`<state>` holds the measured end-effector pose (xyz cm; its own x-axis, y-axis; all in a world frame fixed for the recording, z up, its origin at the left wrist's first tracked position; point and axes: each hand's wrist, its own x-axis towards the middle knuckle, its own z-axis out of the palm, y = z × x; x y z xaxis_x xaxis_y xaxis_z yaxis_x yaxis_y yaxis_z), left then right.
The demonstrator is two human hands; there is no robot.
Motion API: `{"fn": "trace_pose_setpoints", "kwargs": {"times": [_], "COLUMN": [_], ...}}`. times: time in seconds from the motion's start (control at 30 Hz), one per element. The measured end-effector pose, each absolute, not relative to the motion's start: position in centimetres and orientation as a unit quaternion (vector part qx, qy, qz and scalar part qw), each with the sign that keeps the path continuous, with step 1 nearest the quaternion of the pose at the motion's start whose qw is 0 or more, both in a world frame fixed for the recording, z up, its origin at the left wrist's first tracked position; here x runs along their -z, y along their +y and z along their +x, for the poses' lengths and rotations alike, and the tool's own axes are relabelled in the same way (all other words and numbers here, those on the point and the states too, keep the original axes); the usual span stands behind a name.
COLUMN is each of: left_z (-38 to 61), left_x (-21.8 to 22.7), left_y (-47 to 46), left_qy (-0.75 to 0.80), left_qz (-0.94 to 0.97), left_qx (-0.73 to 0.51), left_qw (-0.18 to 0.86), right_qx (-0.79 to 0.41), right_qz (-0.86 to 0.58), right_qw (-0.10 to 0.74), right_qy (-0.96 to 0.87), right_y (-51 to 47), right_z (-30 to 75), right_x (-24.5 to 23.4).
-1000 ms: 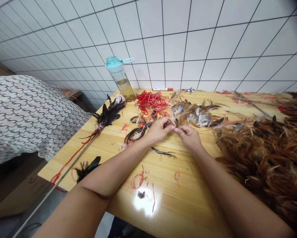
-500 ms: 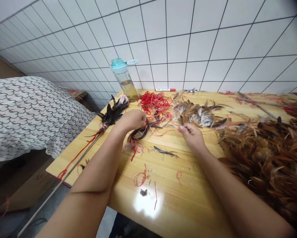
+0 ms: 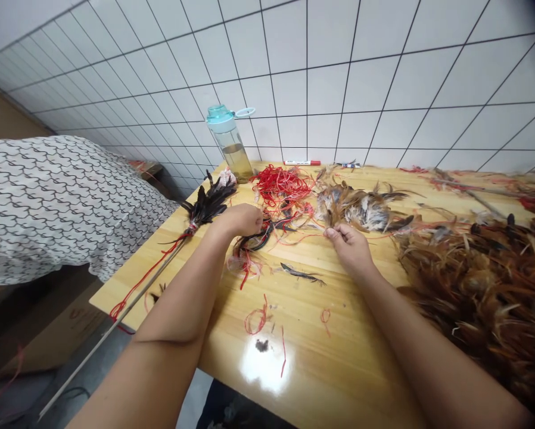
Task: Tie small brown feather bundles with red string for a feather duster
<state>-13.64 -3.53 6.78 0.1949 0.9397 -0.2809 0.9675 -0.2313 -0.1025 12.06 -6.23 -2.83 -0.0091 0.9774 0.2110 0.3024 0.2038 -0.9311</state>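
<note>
My left hand (image 3: 248, 219) is closed, its fingertips pinched together just above a clump of black feathers (image 3: 257, 239) with red string; what it grips is hidden. My right hand (image 3: 350, 244) is closed too, thumb and forefinger pinching the base of a brown feather (image 3: 329, 218) at the left end of a pile of brown and grey feathers (image 3: 366, 208). A thin red string (image 3: 301, 239) stretches across the wood between both hands and meets the right fingertips. Beneath my left forearm, a stick (image 3: 146, 285) bears a tied bunch of black feathers (image 3: 208, 201).
A tangle of red string (image 3: 283, 185) lies behind my hands. At the back stand a water bottle (image 3: 232, 143) and a red-capped marker (image 3: 302, 162) lying by the tiled wall. Brown feathers (image 3: 482, 280) heap on the right. Patterned cloth (image 3: 71, 208) hangs at left.
The whole view has shifted slightly, so everything sits a little further right. Both hands keep nearly the same place and grip.
</note>
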Motion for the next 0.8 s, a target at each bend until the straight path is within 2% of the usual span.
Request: {"fn": "trace_pose_setpoints", "kwargs": {"times": [0.17,0.4,0.5,0.63,0.8], "left_z": [-14.6,-13.8,-12.3,-9.0,-3.9], "left_x": [-7.9,-8.1,-7.5,-6.9,-6.9], "left_y": [-3.8,-4.2,-4.3,-4.1,-2.0], "left_qy": [0.619,0.639,0.615,0.542,0.524], "left_qz": [0.781,0.766,0.788,0.836,0.849], "left_qx": [0.077,0.066,-0.009,-0.084,-0.066], "left_qw": [0.029,-0.006,-0.035,-0.018,0.012], "right_qx": [-0.342,-0.358,-0.379,-0.409,-0.412], "right_qz": [-0.523,-0.527,-0.524,-0.518,-0.520], "right_qw": [0.471,0.487,0.508,0.546,0.572], "right_qy": [-0.623,-0.598,-0.569,-0.516,-0.481], "right_y": [-6.2,-6.5,-6.5,-6.5,-6.5], "right_z": [12.1,12.0,12.1,12.1,12.4], "right_x": [2.9,2.6,2.5,2.1,1.7]}}
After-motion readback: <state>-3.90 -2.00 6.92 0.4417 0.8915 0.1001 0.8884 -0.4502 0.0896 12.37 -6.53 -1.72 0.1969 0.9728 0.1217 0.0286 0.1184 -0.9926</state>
